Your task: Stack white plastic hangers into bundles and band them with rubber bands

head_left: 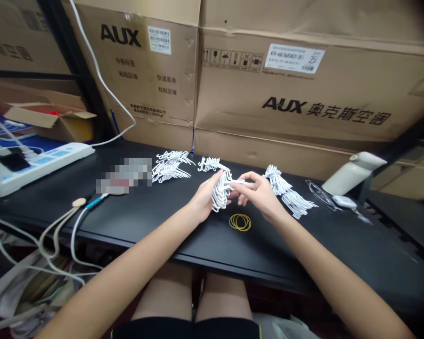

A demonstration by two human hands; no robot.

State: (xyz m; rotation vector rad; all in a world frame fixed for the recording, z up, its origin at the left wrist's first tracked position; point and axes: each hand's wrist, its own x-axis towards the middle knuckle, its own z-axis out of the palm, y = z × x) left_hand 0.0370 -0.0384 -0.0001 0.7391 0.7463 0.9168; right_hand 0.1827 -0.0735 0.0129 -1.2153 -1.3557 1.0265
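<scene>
Above the black tabletop, my left hand (203,197) is wrapped round a bundle of white wire hooks (219,197), their curved ends facing me. My right hand (260,192) pinches the straight ends of hooks that stick out to the right of this bundle. Just below the hands lie several yellow rubber bands (240,230). A small pile of white hooks (208,164) rests behind my left hand. More hooks (171,170) are heaped farther left, and another row of hooks (297,203) lies right of my right hand.
Large cardboard boxes (233,103) line the back of the black table (144,221). On the right are a white bottle (351,174), glasses (320,194) and a small white case (344,202). A power strip (49,162) and white cables (74,240) occupy the left.
</scene>
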